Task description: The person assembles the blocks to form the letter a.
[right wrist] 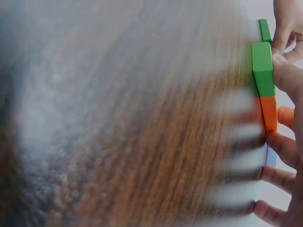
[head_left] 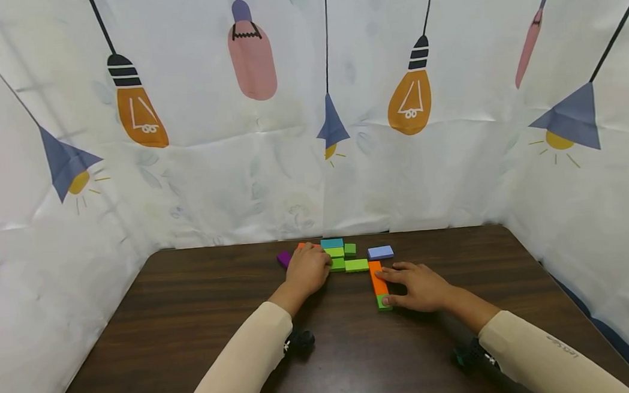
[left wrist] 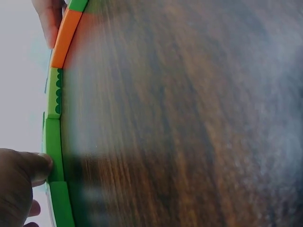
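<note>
Small flat coloured blocks lie joined in a group at the back of the table. My left hand (head_left: 309,269) rests over the group's left part, partly covering an orange-red block (head_left: 301,245). In the left wrist view its thumb (left wrist: 40,165) touches the side of a green block (left wrist: 54,146). My right hand (head_left: 420,286) has its fingers spread beside an orange block (head_left: 378,278). Its thumb touches a green block (right wrist: 263,61) at the near end of that orange one, while the index finger reaches the orange block's side. Other right fingertips rest on the tabletop.
A purple block (head_left: 284,258) sits left of the left hand. Around the group are a teal block (head_left: 332,243), lime blocks (head_left: 356,266) and a periwinkle block (head_left: 380,252). A patterned white cloth (head_left: 292,180) hangs behind the dark wooden table (head_left: 193,336).
</note>
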### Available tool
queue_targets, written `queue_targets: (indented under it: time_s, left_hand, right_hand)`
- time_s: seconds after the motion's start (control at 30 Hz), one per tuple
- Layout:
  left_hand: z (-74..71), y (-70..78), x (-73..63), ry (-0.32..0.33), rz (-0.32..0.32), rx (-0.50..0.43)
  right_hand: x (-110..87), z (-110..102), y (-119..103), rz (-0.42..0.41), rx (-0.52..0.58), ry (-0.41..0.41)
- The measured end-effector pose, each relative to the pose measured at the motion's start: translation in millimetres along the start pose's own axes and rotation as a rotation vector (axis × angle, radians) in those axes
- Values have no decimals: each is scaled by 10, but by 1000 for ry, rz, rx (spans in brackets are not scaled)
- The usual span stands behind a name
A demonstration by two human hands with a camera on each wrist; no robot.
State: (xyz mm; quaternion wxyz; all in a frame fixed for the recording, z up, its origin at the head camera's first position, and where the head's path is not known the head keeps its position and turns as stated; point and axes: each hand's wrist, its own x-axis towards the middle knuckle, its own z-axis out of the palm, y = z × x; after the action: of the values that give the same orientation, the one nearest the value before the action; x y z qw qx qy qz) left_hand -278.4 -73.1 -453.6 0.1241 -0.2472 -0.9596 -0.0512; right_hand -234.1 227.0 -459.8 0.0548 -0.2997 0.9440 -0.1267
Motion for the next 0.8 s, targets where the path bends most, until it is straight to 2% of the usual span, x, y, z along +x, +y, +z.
queue_targets:
  time_s: [0.47,0.63,0.8]
  left_hand:
    - [-1,-17,-8,-1,8,13]
    - [0,-50,-15,-36,18,10]
    - [-62,-100,-34,-59,6,-18]
  right_hand:
    - [23,-47,-30,34,3,-42]
    - [35,-57,-40,59,6,-64]
    - [43,-51,-40,65,6,-66]
